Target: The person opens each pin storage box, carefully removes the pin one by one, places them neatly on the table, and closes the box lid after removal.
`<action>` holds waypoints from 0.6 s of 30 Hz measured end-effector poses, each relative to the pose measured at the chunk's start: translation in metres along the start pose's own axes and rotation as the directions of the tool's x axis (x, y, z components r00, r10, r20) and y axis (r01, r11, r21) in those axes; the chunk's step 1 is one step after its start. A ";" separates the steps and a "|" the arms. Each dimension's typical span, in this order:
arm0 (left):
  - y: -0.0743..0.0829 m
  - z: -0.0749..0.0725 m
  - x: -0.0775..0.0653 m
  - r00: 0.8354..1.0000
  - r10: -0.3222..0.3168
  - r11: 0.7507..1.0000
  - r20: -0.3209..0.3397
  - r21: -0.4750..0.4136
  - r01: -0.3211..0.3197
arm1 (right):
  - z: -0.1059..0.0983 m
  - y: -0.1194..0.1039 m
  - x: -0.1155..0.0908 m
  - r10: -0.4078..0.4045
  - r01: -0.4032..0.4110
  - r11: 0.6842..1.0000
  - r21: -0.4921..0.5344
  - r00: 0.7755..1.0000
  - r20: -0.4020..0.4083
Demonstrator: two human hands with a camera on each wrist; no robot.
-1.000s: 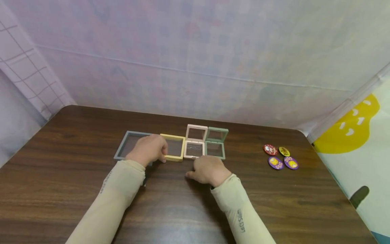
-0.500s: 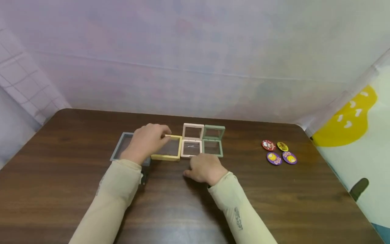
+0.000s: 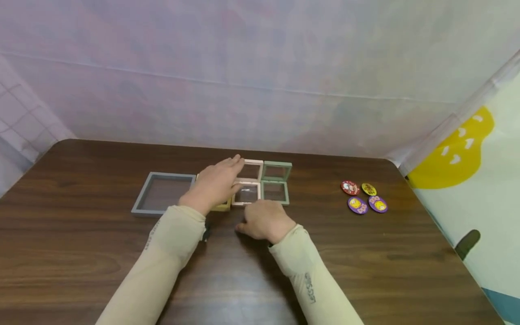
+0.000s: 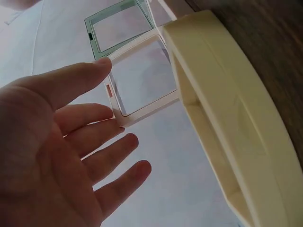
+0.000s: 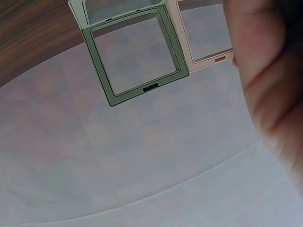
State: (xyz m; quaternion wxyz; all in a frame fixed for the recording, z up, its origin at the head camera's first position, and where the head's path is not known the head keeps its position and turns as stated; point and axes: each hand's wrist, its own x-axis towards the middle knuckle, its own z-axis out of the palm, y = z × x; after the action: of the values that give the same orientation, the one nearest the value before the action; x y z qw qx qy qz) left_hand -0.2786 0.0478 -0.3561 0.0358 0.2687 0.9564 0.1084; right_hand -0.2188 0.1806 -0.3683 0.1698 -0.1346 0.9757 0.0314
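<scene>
My left hand (image 3: 215, 185) reaches over the yellow frame (image 3: 221, 208) with fingers extended toward the raised lid of the pink hinged display frame (image 3: 246, 204). In the left wrist view its thumb and fingers lie apart at the edge of the pink lid (image 4: 152, 110); whether they touch it I cannot tell. My right hand (image 3: 266, 220) rests low in front of the pink and green frames, loosely curled, its fingertips hidden. Beside the pink frame, the green hinged frame (image 3: 287, 194) stands with its lid up. The right wrist view shows the green lid (image 5: 100, 71).
A blue-grey rectangular frame (image 3: 141, 194) lies at the left of the brown table (image 3: 101, 253). To the right are several round badges, among them a red one (image 3: 350, 188), a yellow one (image 3: 369, 189) and a purple one (image 3: 378, 204). A pale curtain (image 3: 243, 90) hangs behind.
My left hand has left the yellow frame's front edge and moved right and away from me, its fingers straightening toward the pink lid. My right hand keeps its place before the frames. The view shifted slightly.
</scene>
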 end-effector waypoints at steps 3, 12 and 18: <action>0.001 0.000 0.000 1.000 0.001 1.000 0.013 0.019 -0.001 | -0.001 0.000 -0.001 -0.001 0.001 1.000 -0.007 1.000 0.004; 0.004 -0.004 -0.004 1.000 -0.004 0.997 0.015 0.077 0.003 | -0.003 -0.003 0.000 0.013 -0.012 0.999 -0.036 0.999 0.032; 0.008 -0.003 -0.006 0.992 0.006 0.993 -0.128 0.120 0.010 | -0.001 -0.002 -0.002 0.005 -0.004 0.999 -0.047 0.999 0.032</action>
State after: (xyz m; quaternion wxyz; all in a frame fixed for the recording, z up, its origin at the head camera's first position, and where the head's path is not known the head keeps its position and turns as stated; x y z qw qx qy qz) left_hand -0.2697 0.0512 -0.3513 -0.0419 0.2619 0.9618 0.0678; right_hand -0.2166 0.1787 -0.3668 0.1821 -0.1358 0.9722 0.0568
